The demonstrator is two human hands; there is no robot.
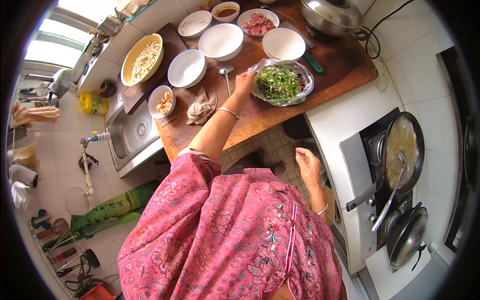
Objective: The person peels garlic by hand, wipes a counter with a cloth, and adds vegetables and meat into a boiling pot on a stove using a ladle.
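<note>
My left hand (243, 85) reaches over the wooden table and grips the left rim of a clear plastic bag (308, 89). Chopped green onions (279, 80) fill the bag, which sits near the table's front edge. Down by the gap between table and stove counter, my right hand (309, 168) hangs with nothing in it, its fingers loosely bent. A slotted metal ladle (226, 77) lies just left of my left hand. Behind the bag stands a white bowl (284, 44), with a green-handled knife (313, 63) partly beneath it.
A wok (417, 148) of liquid holds a metal spatula (393, 193) on the right stove. On the wooden table (345, 71) are a crumpled cloth (202, 107), cubed meat (258, 24), a bowl of garlic (165, 103) and a yellow basin (129, 75). The sink (131, 131) is left.
</note>
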